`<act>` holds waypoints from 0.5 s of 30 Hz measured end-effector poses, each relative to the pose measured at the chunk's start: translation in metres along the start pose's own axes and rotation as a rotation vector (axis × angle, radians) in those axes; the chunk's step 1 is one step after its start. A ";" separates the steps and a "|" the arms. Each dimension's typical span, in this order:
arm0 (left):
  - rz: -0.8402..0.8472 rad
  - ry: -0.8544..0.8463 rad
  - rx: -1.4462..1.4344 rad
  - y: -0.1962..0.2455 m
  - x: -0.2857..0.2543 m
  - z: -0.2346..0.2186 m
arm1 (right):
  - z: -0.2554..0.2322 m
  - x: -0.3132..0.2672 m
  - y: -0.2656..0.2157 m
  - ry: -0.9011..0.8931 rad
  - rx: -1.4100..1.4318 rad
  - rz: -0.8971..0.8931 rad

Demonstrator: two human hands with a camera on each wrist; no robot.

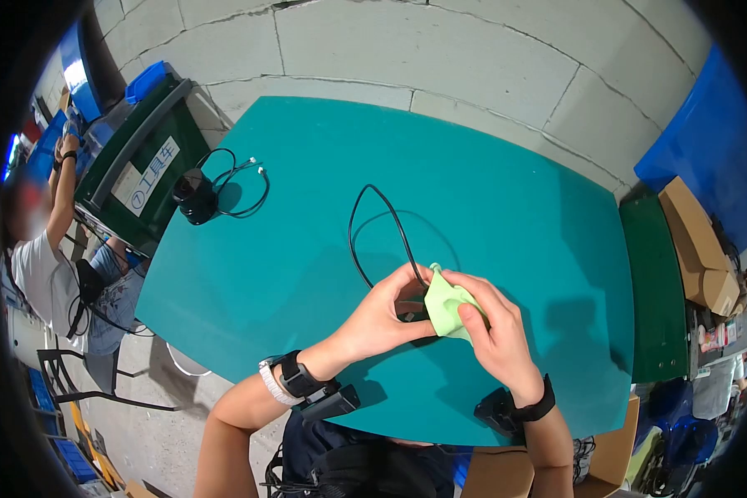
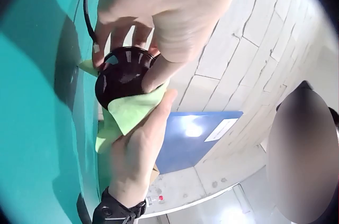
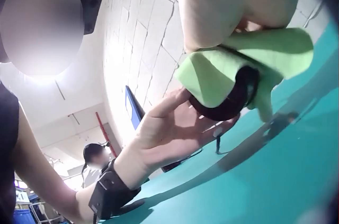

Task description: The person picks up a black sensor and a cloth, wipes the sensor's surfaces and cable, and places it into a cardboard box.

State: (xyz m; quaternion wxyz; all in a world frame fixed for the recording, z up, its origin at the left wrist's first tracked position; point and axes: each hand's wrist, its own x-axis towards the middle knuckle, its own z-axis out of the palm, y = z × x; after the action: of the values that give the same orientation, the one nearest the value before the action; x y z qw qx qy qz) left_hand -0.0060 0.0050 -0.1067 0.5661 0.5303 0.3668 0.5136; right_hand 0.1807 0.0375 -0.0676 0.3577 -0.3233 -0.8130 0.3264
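My left hand grips a glossy black round device by its sides, fingers on one side and thumb on the other. A thin black cable runs from it and arches over the green table. My right hand pinches a light green cloth, which wraps part of the device's rim in the right wrist view. Both hands meet above the front half of the table, and in the head view they and the cloth hide most of the device.
At the table's left edge stands another black device with a coiled cable ending in white connectors. A green tool cart adjoins that edge. Cardboard boxes are at the right. A block wall backs the table. Another person is at far left.
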 end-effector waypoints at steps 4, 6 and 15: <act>-0.063 -0.002 -0.051 0.004 0.000 0.000 | -0.013 -0.002 0.002 -0.129 0.160 0.193; -0.073 0.010 -0.121 0.009 0.000 0.000 | -0.016 -0.004 0.003 -0.123 0.271 0.275; -0.116 0.011 -0.228 0.014 0.000 0.002 | -0.013 -0.003 0.004 -0.023 0.143 0.064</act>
State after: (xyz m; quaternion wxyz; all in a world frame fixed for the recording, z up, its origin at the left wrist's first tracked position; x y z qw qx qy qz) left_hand -0.0067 0.0032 -0.0929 0.6495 0.4374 0.3393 0.5212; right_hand 0.1936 0.0410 -0.0648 0.3599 -0.3191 -0.7810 0.3985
